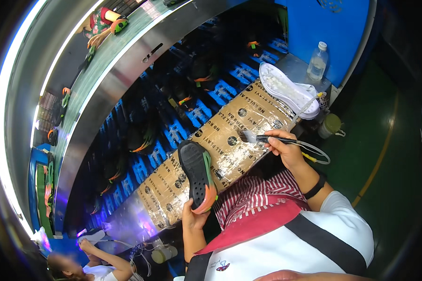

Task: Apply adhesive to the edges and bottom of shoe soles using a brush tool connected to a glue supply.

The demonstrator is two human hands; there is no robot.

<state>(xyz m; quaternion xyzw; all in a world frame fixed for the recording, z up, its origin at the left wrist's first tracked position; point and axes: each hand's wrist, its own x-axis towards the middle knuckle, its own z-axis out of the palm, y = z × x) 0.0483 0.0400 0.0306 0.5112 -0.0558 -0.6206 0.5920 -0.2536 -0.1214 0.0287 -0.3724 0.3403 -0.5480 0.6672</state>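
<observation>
My left hand (195, 217) grips the heel end of a shoe sole (192, 165). The sole is black inside, with several small holes near the heel, and has a green and orange sidewall. In my right hand (286, 149) is a black-handled brush (267, 139), its bristles pointing left over the bench. A thin clear tube with a yellow part trails from the brush's handle. Brush and sole are apart. Beneath both lies a bench covered with printed brown cardboard (227, 124), shiny in places.
A white sole (286, 89) rests at the bench's right end, near a clear bottle (317, 62) and a lidded container (330, 125). Beyond the bench run blue racks (176, 133) with shoe parts. A greenish conveyor belt (98, 75) curves behind. Co-workers sit lower left and upper left.
</observation>
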